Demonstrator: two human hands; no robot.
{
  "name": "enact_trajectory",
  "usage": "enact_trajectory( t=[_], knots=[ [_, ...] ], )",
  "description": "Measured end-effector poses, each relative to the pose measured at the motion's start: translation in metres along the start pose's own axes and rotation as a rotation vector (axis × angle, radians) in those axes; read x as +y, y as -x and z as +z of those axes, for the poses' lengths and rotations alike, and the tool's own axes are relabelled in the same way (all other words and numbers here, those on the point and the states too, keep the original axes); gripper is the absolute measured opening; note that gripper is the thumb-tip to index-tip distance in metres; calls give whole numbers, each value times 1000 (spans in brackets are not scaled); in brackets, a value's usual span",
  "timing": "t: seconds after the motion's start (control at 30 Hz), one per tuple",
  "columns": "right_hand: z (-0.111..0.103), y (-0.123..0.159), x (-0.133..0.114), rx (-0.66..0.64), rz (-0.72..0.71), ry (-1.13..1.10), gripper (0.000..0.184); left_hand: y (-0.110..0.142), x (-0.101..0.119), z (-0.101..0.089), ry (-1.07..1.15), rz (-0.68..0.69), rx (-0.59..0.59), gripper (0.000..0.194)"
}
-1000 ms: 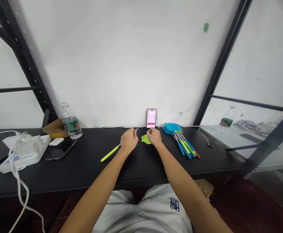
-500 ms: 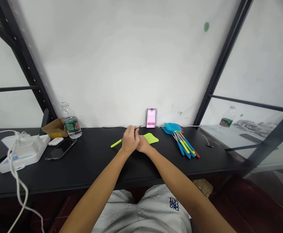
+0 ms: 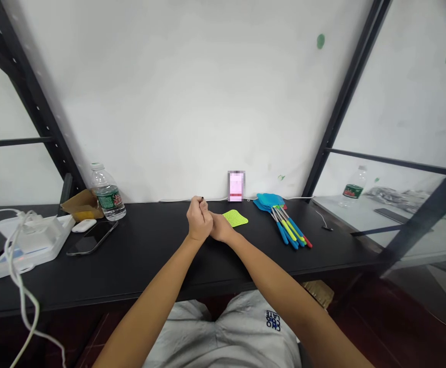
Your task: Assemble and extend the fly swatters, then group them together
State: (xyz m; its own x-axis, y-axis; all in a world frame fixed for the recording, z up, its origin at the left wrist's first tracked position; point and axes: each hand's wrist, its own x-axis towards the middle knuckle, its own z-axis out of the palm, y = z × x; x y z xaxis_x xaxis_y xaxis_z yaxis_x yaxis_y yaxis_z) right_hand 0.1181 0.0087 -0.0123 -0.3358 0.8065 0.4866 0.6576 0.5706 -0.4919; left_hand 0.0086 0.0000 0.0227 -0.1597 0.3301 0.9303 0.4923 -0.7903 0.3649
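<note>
My left hand [image 3: 200, 220] is a raised fist above the black table, with a small dark tip showing at its top. The yellow-green fly swatter handle seen beside it earlier is now hidden by the hand. Close against its right side, my right hand [image 3: 220, 227] is closed, its fingers mostly hidden. Just behind and to the right of that hand shows a yellow-green fly swatter head [image 3: 235, 218]; whether it joins what I hold cannot be seen. To the right lies a pile of fly swatters [image 3: 289, 230] with blue, yellow-green and red handles.
A phone [image 3: 236, 187] with a lit screen stands against the wall. At the left are a water bottle [image 3: 110, 197], a dark phone [image 3: 92, 239], a white earphone case [image 3: 84, 226], an open cardboard box [image 3: 80, 204] and a power strip [image 3: 34, 250] with white cables.
My left fist has turned more upright and shifted slightly left. The yellow-green handle that stuck out to its left has gone from sight. The view has shifted slightly.
</note>
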Motion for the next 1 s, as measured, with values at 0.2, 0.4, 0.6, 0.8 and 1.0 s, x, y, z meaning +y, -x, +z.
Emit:
enact_trajectory(
  t=[0.2,0.4,0.6,0.8,1.0],
  knots=[
    [2,-1,2,16,25,-61,30,0,-2,2,40,-62,-54,20],
    [3,-2,3,95,18,-113,13,5,-1,2,67,-118,-178,25],
    [-1,-3,-2,177,84,-107,20,6,6,6,-28,-145,-290,22],
    [-11,-6,-3,410,200,-193,39,7,-7,10,-243,-296,-431,30],
    [-13,-10,8,479,352,-358,48,14,-15,12,-373,-391,-820,45]
  ],
)
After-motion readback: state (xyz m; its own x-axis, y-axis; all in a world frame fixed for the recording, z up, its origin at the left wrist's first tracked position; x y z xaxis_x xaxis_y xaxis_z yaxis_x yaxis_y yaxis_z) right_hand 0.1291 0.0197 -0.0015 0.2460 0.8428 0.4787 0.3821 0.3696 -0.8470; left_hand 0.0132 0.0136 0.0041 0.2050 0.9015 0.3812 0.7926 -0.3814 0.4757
